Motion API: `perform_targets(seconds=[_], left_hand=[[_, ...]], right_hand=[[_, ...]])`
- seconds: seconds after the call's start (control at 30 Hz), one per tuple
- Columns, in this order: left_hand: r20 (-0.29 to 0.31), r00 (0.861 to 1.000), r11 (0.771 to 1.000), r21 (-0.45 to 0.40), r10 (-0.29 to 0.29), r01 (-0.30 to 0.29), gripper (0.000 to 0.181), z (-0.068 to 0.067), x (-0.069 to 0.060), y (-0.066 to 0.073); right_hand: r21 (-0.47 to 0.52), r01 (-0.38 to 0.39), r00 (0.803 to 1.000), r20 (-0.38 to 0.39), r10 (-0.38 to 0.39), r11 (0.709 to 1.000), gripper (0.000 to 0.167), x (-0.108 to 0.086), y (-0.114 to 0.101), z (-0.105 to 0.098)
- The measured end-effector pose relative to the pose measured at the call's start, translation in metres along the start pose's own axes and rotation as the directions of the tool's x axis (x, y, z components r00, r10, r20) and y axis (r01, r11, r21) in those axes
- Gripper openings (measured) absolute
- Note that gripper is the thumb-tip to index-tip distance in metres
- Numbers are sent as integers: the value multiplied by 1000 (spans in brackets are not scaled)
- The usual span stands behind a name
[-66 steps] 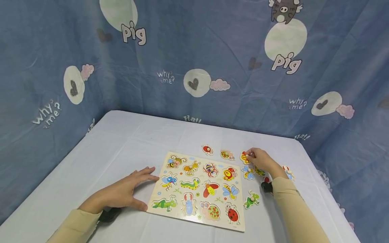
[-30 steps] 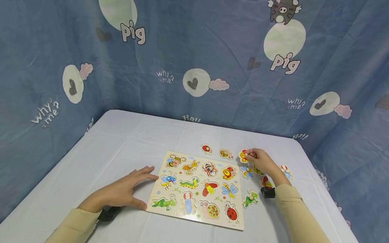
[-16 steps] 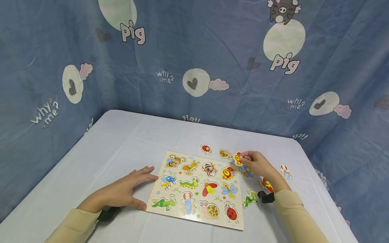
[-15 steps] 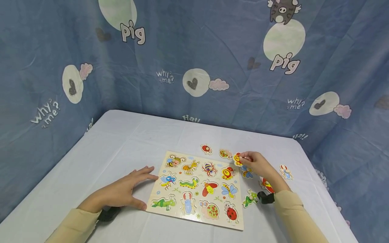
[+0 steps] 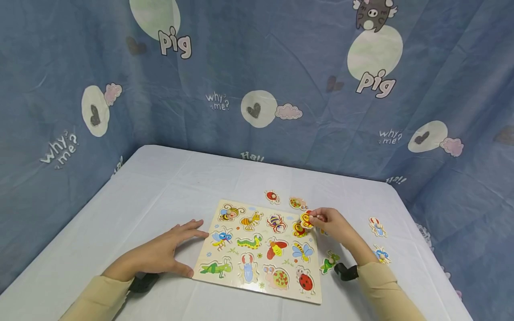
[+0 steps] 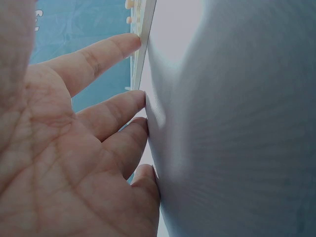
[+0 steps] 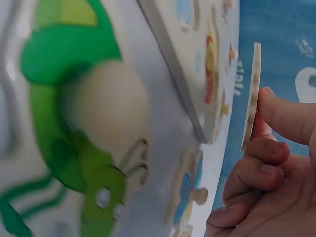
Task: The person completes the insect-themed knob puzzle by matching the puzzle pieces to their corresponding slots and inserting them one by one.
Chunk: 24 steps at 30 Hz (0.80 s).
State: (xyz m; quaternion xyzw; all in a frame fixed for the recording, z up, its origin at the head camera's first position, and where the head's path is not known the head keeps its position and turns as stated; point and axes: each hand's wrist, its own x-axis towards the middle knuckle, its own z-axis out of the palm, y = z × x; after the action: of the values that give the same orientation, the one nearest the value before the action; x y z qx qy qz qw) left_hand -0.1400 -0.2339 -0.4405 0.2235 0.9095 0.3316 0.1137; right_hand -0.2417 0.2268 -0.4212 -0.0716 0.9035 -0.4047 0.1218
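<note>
My right hand (image 5: pixel 335 229) pinches a red and yellow butterfly piece (image 5: pixel 306 220) over the upper right part of the wooden puzzle board (image 5: pixel 257 249), partly covering the matching butterfly picture. In the right wrist view the piece (image 7: pixel 252 96) is seen edge-on, raised off the board (image 7: pixel 173 69), between the thumb and fingers of that hand (image 7: pixel 276 173). My left hand (image 5: pixel 160 252) lies spread at the board's left edge, fingers straight, thumb at the near left corner. The left wrist view shows its fingertips (image 6: pixel 140 42) at the board's edge and on the white cloth.
Ladybird (image 5: pixel 272 196) and snail (image 5: pixel 297 203) pieces lie behind the board. To its right are a green grasshopper piece (image 5: pixel 329 262), a beetle piece (image 5: pixel 377 227) and a blue mosquito piece (image 5: pixel 382 254). Another piece is partly hidden under my right hand.
My right hand has moved left and nearer with the butterfly piece, from among the loose pieces to over the board. My left hand has stayed in place.
</note>
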Motion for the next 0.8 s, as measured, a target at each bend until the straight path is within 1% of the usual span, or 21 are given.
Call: perform_targets(seconds=[0.27,0.37,0.6,0.8], left_hand=[[2,1000,1000,2,-6,6,90,0,0,0],[0,1000,1000,5,-6,6,90,0,0,0],[0,1000,1000,5,-2,2,90,0,0,-1],[-5,1000,1000,4,3,-3,90,1,1,-1]], right_hand=[[-73,-8,1000,-11,7,997,20,-6,-3,14],[-77,-8,1000,-14,7,997,18,-7,-3,18],[-72,-4,1000,15,5,997,16,-5,1,24],[-80,1,1000,9,0,997,16,-5,1,25]])
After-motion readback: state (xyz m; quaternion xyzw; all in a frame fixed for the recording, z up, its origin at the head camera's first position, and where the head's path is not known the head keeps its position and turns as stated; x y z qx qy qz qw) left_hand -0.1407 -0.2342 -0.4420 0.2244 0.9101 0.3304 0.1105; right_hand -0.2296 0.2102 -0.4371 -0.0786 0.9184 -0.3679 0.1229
